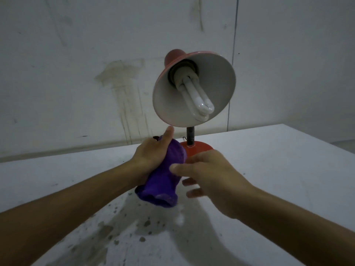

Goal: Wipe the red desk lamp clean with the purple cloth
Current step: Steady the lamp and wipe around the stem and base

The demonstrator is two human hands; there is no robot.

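Note:
The red desk lamp (217, 89) stands on the white table, its shade tilted toward me with a white inside and a coiled bulb (196, 98). A black neck joins it to the round red base (199, 147). My left hand (151, 160) grips the bunched purple cloth (165, 177) just left of the base, thumb pointing up. My right hand (213, 179) hovers in front of the base, fingers spread and touching the cloth's side, covering part of the base.
The white table (278, 169) has dark specks and stains near me. A stained white wall (96, 73) rises right behind the lamp. The table's right edge (326, 135) runs back at the far right.

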